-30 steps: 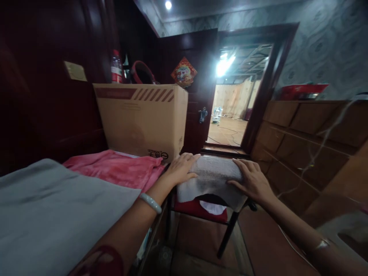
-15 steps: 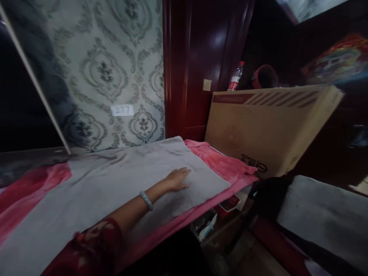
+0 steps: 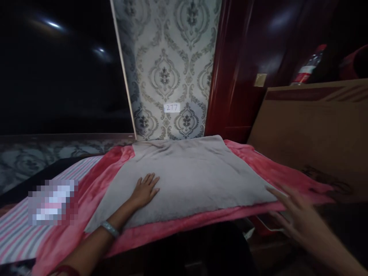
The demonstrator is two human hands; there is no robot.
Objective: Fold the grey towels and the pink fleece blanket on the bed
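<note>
The left hand lay flat, palm down and fingers spread, on the near left part of a grey towel; its grip was apart and closed on nothing. A pale bangle circled that wrist. The grey towel was spread out flat over a pink blanket, which showed as a border along the towel's left, right and near edges. The blanket covered a raised surface whose kind could not be told, and its near edge hung a little over the front. The right hand was blurred, fingers spread and apart, just beside the towel's near right corner; whether it touched the towel could not be told. A large cardboard box stood at the right edge, on the blanket's far right part. A plastic bottle with a red label rose behind the box. A striped cloth lay at the left, beside the blanket.
</note>
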